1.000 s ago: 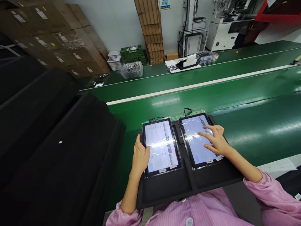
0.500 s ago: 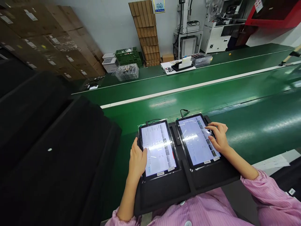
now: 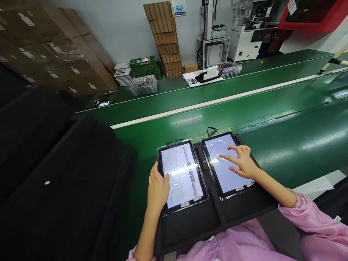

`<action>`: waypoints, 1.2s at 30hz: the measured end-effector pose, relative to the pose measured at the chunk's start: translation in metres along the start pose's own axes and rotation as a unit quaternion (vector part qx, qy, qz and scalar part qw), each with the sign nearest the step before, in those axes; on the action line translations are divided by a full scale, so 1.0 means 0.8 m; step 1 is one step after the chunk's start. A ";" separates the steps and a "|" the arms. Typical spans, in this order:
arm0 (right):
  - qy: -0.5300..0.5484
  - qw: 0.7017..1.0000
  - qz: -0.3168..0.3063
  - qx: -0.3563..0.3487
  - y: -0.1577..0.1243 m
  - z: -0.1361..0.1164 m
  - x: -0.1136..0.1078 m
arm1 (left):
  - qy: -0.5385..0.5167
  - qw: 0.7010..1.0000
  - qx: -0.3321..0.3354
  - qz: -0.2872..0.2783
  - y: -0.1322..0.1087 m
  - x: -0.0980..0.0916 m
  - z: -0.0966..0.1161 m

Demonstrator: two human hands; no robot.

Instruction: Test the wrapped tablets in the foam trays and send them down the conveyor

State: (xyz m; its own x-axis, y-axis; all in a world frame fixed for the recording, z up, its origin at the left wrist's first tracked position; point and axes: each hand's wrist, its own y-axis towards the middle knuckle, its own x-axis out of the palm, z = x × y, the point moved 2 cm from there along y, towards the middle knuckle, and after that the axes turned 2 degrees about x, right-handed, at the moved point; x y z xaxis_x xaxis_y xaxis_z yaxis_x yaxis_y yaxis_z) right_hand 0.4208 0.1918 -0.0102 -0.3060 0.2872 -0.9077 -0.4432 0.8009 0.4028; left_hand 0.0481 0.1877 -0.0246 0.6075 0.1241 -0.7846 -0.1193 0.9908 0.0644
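Two tablets with lit screens lie side by side in a black foam tray (image 3: pixel 190 232). My left hand (image 3: pixel 158 186) grips the left edge of the left tablet (image 3: pixel 181 174), thumb over its front and fingers along its side. Over the right tablet (image 3: pixel 221 174), my right hand (image 3: pixel 240 161) is spread, its index fingertip at the middle of the screen. That screen is nearly blank, while the left one shows rows of small pictures and text. A short black cable sticks out at the far end of each tablet.
Large black foam blocks (image 3: pixel 59 188) stand at the left. Beyond the tray runs a green conveyor (image 3: pixel 152 132) with a white rail (image 3: pixel 190 107). Clear plastic trays (image 3: pixel 144 85) and a green crate (image 3: pixel 144 66) are at the back. Papers (image 3: pixel 315 186) lie at the right.
My right hand has moved left, further over the right tablet, and its fingers have spread. The picture column on that tablet's screen is gone. My left hand keeps its place on the left tablet.
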 end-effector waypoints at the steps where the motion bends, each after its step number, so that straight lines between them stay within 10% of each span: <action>1: -0.005 1.000 -0.009 -0.007 0.002 -0.002 0.000 | 0.000 1.000 -0.002 -0.001 0.000 0.000 0.000; 10: 0.011 0.977 0.171 0.127 -0.006 0.022 -0.017 | -0.001 1.000 0.014 0.003 0.000 0.000 -0.002; 25: -0.035 0.998 -0.006 -0.056 0.002 -0.014 0.000 | -0.016 1.000 0.011 0.017 0.001 0.005 -0.010; 36: 0.005 0.992 0.118 0.036 -0.007 0.005 -0.009 | 0.040 0.998 0.030 0.036 -0.007 -0.003 0.003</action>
State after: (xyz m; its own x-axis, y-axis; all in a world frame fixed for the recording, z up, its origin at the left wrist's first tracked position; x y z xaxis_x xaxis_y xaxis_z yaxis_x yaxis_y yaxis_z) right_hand 0.4286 0.1875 -0.0062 -0.4026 0.4672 -0.7872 -0.2964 0.7471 0.5950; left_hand 0.0490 0.1822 -0.0214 0.5337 0.1937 -0.8232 -0.1126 0.9810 0.1578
